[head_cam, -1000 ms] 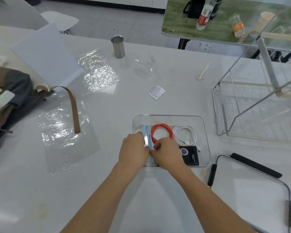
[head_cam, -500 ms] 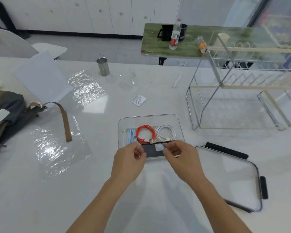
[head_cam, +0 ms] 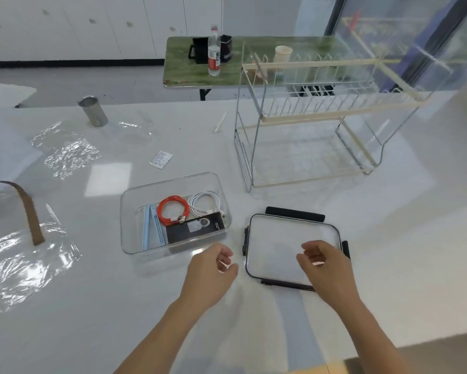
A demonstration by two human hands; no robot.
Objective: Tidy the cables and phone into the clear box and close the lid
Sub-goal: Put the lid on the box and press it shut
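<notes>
The clear box stands open on the white table. Inside lie a coiled orange cable, a coiled white cable, a black phone and a pale blue item. The clear lid, with a black rim and clasps, lies flat to the right of the box. My left hand hovers just in front of the box with loosely curled fingers, holding nothing. My right hand hovers over the lid's near right part, fingers loosely curled, not gripping it.
A wire dish rack stands behind the lid. A metal cup, crinkled plastic sheets, a small paper slip and a brown strap lie to the left and back. A green table with a bottle stands beyond.
Both hands have pulled out of the box and moved right; the right hand now hovers over the lid. The phone lies flat in the box. The view has shifted right.
</notes>
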